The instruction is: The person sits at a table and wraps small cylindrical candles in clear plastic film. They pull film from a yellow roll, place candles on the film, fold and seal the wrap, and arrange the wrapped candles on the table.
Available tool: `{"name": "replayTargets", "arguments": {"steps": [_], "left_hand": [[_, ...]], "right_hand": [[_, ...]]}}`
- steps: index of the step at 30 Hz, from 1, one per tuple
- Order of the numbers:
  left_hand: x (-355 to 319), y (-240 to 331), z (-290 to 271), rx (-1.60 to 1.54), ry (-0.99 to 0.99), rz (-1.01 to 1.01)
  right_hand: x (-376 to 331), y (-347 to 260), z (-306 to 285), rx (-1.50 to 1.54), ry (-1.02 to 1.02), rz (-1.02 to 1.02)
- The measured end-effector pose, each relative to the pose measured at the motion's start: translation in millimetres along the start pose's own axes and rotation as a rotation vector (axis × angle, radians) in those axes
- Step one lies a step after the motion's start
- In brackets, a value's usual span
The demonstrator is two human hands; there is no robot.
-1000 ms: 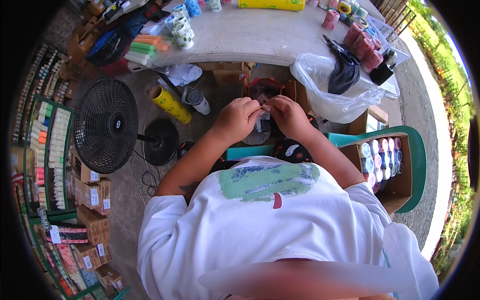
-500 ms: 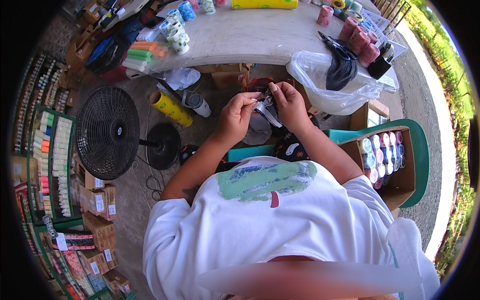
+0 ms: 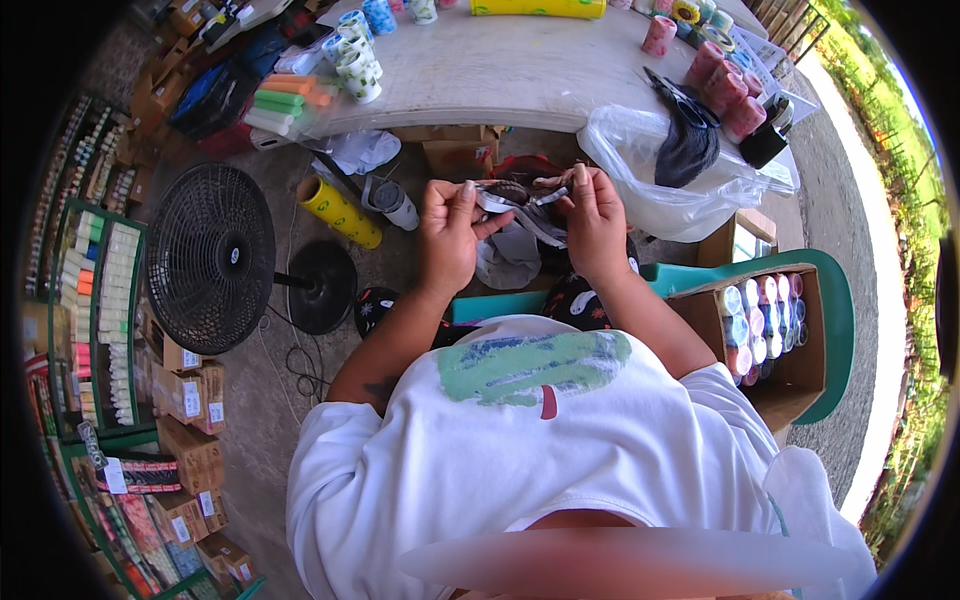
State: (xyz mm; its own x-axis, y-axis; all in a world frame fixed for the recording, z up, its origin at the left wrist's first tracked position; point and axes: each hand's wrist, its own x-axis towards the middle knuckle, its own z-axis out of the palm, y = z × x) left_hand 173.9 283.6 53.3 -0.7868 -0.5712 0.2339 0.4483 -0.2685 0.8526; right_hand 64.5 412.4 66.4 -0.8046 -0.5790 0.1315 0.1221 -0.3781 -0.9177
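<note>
In front of my body, above the lap, both hands pinch a thin, floppy band [image 3: 541,229] with white or silvery edges and a dark brownish part. Its exact kind I cannot make out. My left hand [image 3: 447,235] grips one end between thumb and fingers, palm turned inward. The other end is pinched by my right hand [image 3: 598,225], thumb pointing up. Between the hands the band sags in a loop. Beneath it shows a grey cloth-like piece [image 3: 508,262]; whether it joins the band is hidden.
Ahead stands a white table [image 3: 470,75] with patterned rolls, scissors [image 3: 672,90] and a plastic bag [image 3: 640,180] at its edge. A black fan [image 3: 212,260] and a yellow roll [image 3: 340,212] are on the left. A box of rolls [image 3: 800,390] sits on a green chair at right.
My hands have moved apart, the left one shifting left and the right one slightly right. The band between them is spread wider and shows more of its dark part.
</note>
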Motion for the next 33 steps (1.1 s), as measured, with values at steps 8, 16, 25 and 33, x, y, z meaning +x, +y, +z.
{"name": "replayTargets", "arguments": {"steps": [8,16,25,33], "left_hand": [[-6.8,33.1,17.0,-0.001,-0.157,0.052],[-46.8,128.5,69.1,-0.14,-0.604,0.459],[-80.1,136.9,98.7,-0.223,-0.314,0.769],[-64.1,129.3,101.4,-0.341,-0.296,0.761]], "right_hand": [[-3.8,-43.4,-1.1,-0.18,-0.27,-0.222],[-38.9,-162.1,5.4,-0.597,-0.843,-0.808],[-85.9,-179.3,31.3,-0.838,-0.478,-1.08],[-70.5,-188.5,18.0,-0.89,-0.75,-1.031]]}}
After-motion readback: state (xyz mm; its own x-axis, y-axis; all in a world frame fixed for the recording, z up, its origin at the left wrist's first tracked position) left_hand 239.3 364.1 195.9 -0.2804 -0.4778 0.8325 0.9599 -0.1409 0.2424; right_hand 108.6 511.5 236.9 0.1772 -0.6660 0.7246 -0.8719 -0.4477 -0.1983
